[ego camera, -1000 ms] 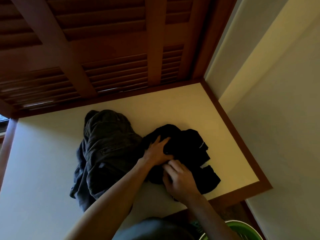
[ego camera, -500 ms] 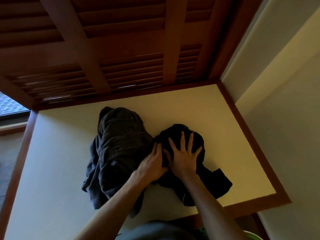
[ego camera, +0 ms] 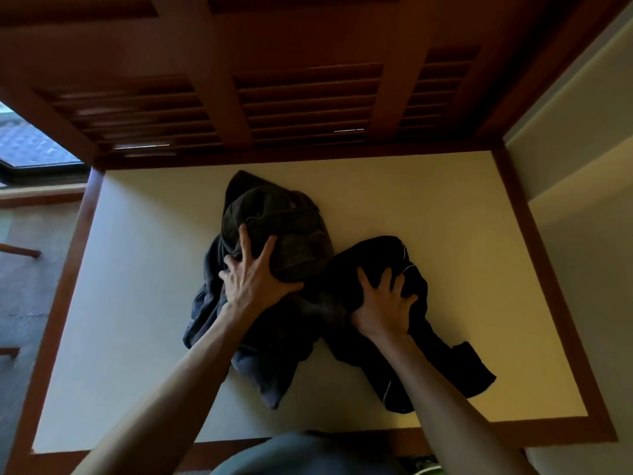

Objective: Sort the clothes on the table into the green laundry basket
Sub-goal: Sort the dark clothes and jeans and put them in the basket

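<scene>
Two garments lie mid-table on the cream table top [ego camera: 137, 303]. The dark grey trousers [ego camera: 294, 234] are bunched on the left and a black garment [ego camera: 442, 358] is on the right, touching them. My left hand [ego camera: 255, 274] rests on the grey trousers with its fingers spread wide and fairly straight. My right hand [ego camera: 383, 305] sits on the black garment, fingers bent and digging into the cloth. Only a thin green sliver of the laundry basket [ego camera: 430, 469] shows at the bottom edge, below the table's near side.
A wooden border frames the table. Louvred wooden shutters [ego camera: 308, 97] stand right behind its far edge. A pale wall [ego camera: 582, 234] runs along the right side. On the left are a window [ego camera: 30, 145] and grey floor.
My hands have moved apart. The left hand left the black garment and now lies on the grey trousers. The right hand slid right on the black garment and its fingers bent into the cloth.
</scene>
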Demonstrator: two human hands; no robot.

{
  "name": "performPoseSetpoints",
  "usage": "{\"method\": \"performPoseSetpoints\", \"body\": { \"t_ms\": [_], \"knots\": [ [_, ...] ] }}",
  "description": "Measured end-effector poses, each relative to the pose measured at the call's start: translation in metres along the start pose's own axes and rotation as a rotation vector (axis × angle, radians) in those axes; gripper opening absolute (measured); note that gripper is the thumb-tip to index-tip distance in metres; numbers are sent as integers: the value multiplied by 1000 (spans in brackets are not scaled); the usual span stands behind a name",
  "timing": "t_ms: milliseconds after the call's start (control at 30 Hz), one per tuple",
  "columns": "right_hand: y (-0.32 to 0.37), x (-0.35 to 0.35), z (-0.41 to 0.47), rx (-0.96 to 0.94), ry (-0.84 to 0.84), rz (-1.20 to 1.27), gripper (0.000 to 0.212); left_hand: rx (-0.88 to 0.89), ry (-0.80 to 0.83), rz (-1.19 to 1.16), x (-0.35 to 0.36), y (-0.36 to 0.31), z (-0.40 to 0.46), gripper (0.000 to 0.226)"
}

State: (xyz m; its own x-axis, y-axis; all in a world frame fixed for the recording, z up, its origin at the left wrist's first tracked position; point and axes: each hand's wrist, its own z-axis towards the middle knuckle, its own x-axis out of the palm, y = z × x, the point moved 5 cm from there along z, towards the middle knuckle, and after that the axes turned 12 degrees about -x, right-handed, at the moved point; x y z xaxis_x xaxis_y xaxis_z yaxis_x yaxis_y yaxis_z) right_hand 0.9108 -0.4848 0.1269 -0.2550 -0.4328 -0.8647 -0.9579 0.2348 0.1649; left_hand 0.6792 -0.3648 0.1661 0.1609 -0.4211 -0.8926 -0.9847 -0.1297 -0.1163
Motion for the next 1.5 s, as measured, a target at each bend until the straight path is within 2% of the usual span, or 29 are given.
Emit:
{"method": "performPoseSetpoints", "body": {
  "t_ms": [100,167,300,433,533,633,733,800,900,1000,1133,1200,1367,1500],
  "knots": [
    [3,0,4,9,3,-25,101,-21,82,31,3,-9,22,127],
    [3,-1,4,13,-26,-6,92,-29,100,36,3,-11,31,118],
    [7,-3,8,23,-39,-5,78,-12,18,57,-2,-11,40,89],
    [5,-9,15,-3,-61,-15,71,26,3,76,-9,-9,42,80],
    [0,-22,19,14,-89,77,62,94,-28,49,-20,-2,34,76],
    [-16,-38,6,104,-228,420,54,158,-20,-63,-34,4,18,71],
    [-44,-42,-20,287,-361,814,58,241,57,-231,-52,5,-2,67],
    [-57,-40,-44,332,-460,1015,43,302,122,-330,-61,2,-21,57],
    [-60,-40,-88,360,-635,1240,6,358,219,-441,-68,-9,-48,36],
    [-55,-52,-135,361,-779,1392,25,421,250,-511,-72,-25,-73,24],
    [-59,-65,-198,399,-996,1467,38,558,258,-552,-78,-60,-118,31],
    [-61,-62,-231,421,-1093,1480,40,638,286,-550,-72,-81,-147,25],
    [-74,-38,-326,501,-1356,1478,25,772,347,-557,-45,-121,-219,22],
    [-85,-18,-401,552,-1479,1415,37,857,390,-548,-23,-141,-277,27]
  ]
}}
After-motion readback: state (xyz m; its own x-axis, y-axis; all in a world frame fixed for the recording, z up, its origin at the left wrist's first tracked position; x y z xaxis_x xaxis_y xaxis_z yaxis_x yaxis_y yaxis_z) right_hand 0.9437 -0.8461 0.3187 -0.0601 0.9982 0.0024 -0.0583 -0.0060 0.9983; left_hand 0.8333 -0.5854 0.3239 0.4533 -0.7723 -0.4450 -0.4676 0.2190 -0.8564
